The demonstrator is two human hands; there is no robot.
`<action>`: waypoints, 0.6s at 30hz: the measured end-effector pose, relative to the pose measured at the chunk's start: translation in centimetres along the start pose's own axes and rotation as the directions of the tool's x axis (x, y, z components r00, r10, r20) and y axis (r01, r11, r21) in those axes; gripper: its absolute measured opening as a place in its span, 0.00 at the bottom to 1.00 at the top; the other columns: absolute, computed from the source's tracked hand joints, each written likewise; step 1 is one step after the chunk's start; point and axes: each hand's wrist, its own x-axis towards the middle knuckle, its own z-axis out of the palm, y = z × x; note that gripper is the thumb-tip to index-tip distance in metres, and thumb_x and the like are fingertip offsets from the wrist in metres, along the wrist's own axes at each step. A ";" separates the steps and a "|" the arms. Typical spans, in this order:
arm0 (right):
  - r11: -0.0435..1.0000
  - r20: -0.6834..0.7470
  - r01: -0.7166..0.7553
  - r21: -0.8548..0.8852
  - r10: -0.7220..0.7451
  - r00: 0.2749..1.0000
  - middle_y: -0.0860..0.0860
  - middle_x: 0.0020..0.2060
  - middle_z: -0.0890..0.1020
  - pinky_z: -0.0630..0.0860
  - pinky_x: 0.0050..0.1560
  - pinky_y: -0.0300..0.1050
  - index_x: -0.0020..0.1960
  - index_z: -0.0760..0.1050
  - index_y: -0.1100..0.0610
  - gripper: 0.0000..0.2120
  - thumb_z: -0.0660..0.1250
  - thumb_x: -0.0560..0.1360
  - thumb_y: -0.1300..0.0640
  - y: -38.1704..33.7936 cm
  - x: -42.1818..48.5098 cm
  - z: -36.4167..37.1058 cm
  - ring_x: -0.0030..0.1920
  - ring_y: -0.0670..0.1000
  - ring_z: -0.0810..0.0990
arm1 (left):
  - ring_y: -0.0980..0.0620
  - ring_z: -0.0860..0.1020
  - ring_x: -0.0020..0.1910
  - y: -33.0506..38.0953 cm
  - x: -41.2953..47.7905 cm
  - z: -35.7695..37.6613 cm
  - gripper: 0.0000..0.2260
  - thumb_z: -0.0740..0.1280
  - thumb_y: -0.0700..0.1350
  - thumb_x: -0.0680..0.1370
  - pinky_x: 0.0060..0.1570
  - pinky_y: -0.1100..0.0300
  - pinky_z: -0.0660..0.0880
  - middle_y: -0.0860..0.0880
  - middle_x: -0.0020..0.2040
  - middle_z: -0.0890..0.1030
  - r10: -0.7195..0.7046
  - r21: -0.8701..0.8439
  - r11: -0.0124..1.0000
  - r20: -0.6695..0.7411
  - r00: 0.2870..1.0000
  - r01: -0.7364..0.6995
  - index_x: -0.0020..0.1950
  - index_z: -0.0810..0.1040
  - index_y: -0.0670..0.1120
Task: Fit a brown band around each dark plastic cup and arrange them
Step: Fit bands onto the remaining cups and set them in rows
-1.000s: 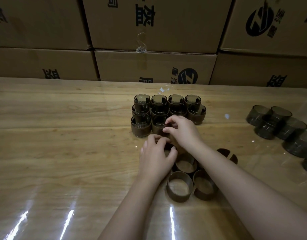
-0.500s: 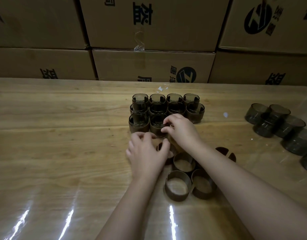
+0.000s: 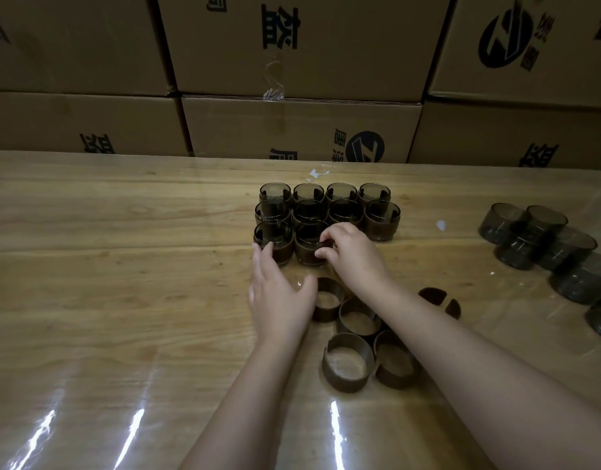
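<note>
Banded cups packed in a block on the table.
Left hand, fingers loosely straight, has its tips at the block's front-left cup; right hand pinches the next cup; loose bands lie just before the block, bare cups well right of it.

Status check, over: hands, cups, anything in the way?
Right hand pinches second front-row cup. Left hand open, fingertips by front-left cup. Loose bands by wrists, bare cups far right; nothing blocking.
</note>
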 end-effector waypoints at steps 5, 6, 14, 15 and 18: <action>0.996 0.063 -0.047 0.081 0.042 0.997 0.51 0.68 0.71 0.72 0.59 0.44 0.64 0.73 0.52 0.15 0.66 0.78 0.55 0.1 0.0 -0.1 0.65 0.52 0.73 | 0.49 0.55 0.77 0.2 0.0 0.0 0.33 0.68 0.45 0.75 0.74 0.50 0.53 0.47 0.79 0.55 -0.006 -0.056 0.998 -0.028 1.000 0.004 0.77 0.57 0.46; 0.991 0.095 -0.060 0.115 0.049 0.994 0.51 0.70 0.70 0.72 0.62 0.46 0.68 0.70 0.51 0.18 0.65 0.79 0.57 0.2 -0.1 -0.4 0.67 0.53 0.73 | 0.47 0.58 0.76 0.2 0.0 -0.1 0.32 0.67 0.43 0.75 0.74 0.48 0.56 0.46 0.78 0.57 -0.009 -0.084 0.996 -0.043 0.999 0.005 0.76 0.59 0.46; 0.881 -0.037 -0.061 0.469 0.088 0.995 0.42 0.56 0.78 0.79 0.55 0.43 0.57 0.75 0.47 0.15 0.55 0.82 0.64 3.8 -2.9 -5.8 0.56 0.42 0.80 | 0.54 0.75 0.55 0.9 -0.6 -0.9 0.09 0.66 0.39 0.77 0.55 0.57 0.74 0.54 0.55 0.70 0.128 -0.230 0.965 -0.019 0.992 -0.129 0.56 0.75 0.48; 0.870 -0.091 -0.049 0.490 0.107 0.990 0.41 0.51 0.80 0.78 0.53 0.41 0.52 0.76 0.46 0.16 0.55 0.82 0.64 4.7 -3.8 -6.5 0.53 0.40 0.81 | 0.55 0.76 0.55 1.1 -0.8 -0.9 0.07 0.66 0.39 0.78 0.55 0.58 0.74 0.55 0.53 0.73 0.203 -0.245 0.951 0.025 0.979 -0.191 0.52 0.77 0.48; 0.831 -0.230 -0.128 0.541 0.293 0.928 0.41 0.44 0.82 0.77 0.52 0.39 0.46 0.77 0.44 0.17 0.56 0.81 0.63 7.8 -6.4 -7.8 0.48 0.38 0.81 | 0.58 0.76 0.56 1.2 -1.3 -0.7 0.05 0.67 0.39 0.78 0.60 0.54 0.72 0.55 0.51 0.78 0.380 -0.250 0.904 0.107 0.919 -0.345 0.49 0.82 0.46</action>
